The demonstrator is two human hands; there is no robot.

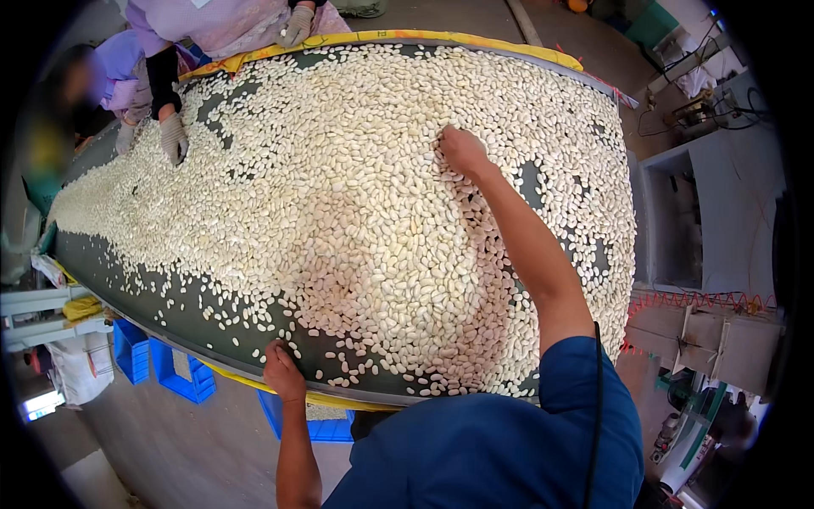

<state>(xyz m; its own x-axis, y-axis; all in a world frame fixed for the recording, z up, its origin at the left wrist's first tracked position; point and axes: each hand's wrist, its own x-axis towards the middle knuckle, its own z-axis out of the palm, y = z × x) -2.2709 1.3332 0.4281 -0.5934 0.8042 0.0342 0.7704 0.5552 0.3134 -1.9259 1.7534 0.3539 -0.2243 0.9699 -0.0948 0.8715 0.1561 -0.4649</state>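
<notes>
- Under the right hand, curled loosely in the beans, a thick layer covers the belt, within picking reach.
- Left hand rests open on the belt's near edge, bracing, holding nothing.

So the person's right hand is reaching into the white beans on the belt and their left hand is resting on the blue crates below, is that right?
Not quite. In the head view the left hand rests on the near edge of the dark conveyor belt, not on the blue crates below it. The right hand does reach into the white beans.

smooth pale beans, matt belt
</notes>
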